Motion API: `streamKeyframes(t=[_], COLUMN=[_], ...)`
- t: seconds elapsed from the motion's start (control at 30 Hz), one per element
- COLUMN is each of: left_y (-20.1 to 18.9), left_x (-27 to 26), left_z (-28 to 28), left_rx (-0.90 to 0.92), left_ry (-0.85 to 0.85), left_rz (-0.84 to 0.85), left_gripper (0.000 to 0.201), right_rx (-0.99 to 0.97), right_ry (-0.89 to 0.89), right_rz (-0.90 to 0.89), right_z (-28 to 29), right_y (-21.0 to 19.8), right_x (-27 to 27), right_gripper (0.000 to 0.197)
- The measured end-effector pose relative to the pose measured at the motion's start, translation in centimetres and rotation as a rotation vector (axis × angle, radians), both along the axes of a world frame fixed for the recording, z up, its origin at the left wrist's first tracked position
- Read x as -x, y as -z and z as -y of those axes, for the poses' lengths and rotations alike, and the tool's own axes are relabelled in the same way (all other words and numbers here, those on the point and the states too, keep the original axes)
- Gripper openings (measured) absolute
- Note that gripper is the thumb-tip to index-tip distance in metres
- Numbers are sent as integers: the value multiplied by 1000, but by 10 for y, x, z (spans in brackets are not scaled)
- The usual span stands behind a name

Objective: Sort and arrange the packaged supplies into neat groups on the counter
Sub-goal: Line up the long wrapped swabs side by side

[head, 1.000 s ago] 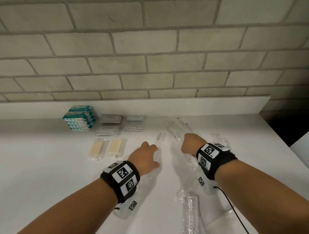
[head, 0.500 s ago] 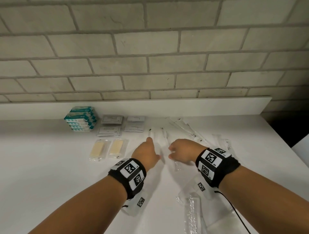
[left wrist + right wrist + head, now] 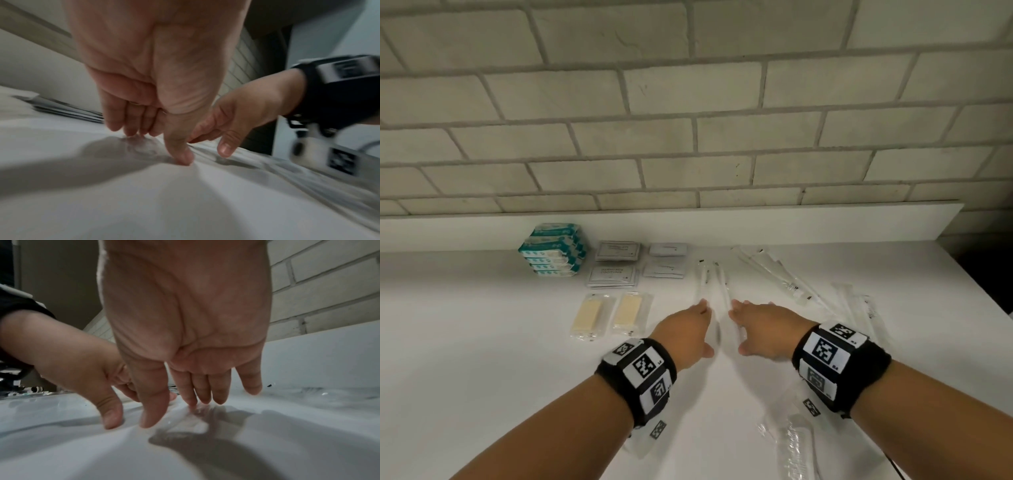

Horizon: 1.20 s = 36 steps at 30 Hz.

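Both hands are lying palm-down on the white tabletop (image 3: 465, 342), side by side with a narrow gap between them. The left hand (image 3: 683, 334) is resting with its fingers (image 3: 131, 120) extended and only slightly bent, tips touching a thin, crinkly clear wrapper; the thumb is pressing down at the wrapper's edge. The right hand (image 3: 767, 330) is spreading its fingers (image 3: 202, 388) fairly wide and nearly straight, tips touching the same glossy film, thumb angled toward the left thumb. Neither hand is curling around anything.

Between and just beyond the fingertips, two long clear sleeves (image 3: 714, 284) are lying parallel, each showing a slim white stick inside. Further right, a looser fan of similar long clear packets (image 3: 780, 277) is spreading diagonally across the tabletop, and a crumpled transparent wrapper (image 3: 792, 445) is sitting near the right forearm.

At the back left, a stack of teal-and-white soft packs (image 3: 553, 251) is standing against the low white ledge. Beside it, flat grey-white paper sachets (image 3: 616, 263) are sitting in two short columns, with smaller white sachets (image 3: 666, 263) just to their right. In front of those, two clear pouches holding pale yellow rectangular blocks (image 3: 607, 315) are lying side by side. A painted brick wall (image 3: 688, 102) is rising behind the ledge.
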<state>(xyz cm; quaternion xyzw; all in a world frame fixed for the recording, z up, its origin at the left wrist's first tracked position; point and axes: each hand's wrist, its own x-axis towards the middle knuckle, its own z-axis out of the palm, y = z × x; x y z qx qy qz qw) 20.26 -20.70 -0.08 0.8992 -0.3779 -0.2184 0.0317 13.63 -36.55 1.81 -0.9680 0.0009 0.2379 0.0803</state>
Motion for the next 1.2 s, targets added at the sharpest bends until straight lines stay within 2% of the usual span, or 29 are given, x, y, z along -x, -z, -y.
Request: streamKeyframes(t=[0.13,0.23,0.37,0.43,0.5,0.57,0.6,0.67,0.73,0.83,0.9,0.97,1.03,1.1,1.2], left_y=[-3,-4,-9,-7,-2,3,5,8,9,9,10,11,11,10,6], left_x=[-27,-43,-56,-60,-62,-61,-61,-59,-58,-59,-59,-59,-59,-59,-58], left_z=[7,12,18,18,18,16,16,16,18,20,19,18,18,19,21], left_rx=[-30,-5,79,90,67,42,36,30,25,14,14,22,24,10,-15], left_ry=[55,73,75,72,62,61,64,69,71,66,67,63,57,56,67], left_rz=[-56,-6,10,-7,-50,-93,-103,-98,-77,-68,-74,-82,-88,-88,-83], left_gripper=[96,90,80,82,89,91,89,85,82,81,82,81,81,81,81], right_rx=[-18,-18,-51,-98,-100,59,131,204,193,137,102,147,152,69,1], right_ry=[56,115,159,175,237,330,378,457,490,391,281,133,17,35,112], right_rz=[24,85,71,75,200,348,365,269,157,152,323,478,410,266,228], right_z=[-4,-6,-10,-6,4,20,29,43,49,51,50,49,48,48,48], right_y=[3,7,15,18,12,4,0,-3,-1,-4,-10,-13,-8,-4,1], right_x=[-21,-39,-59,-66,-71,-74,-75,-77,-78,-80,-78,-73,-62,-49,-36], right_gripper=[61,58,68,56,37,33,35,36,37,36,36,41,57,68,64])
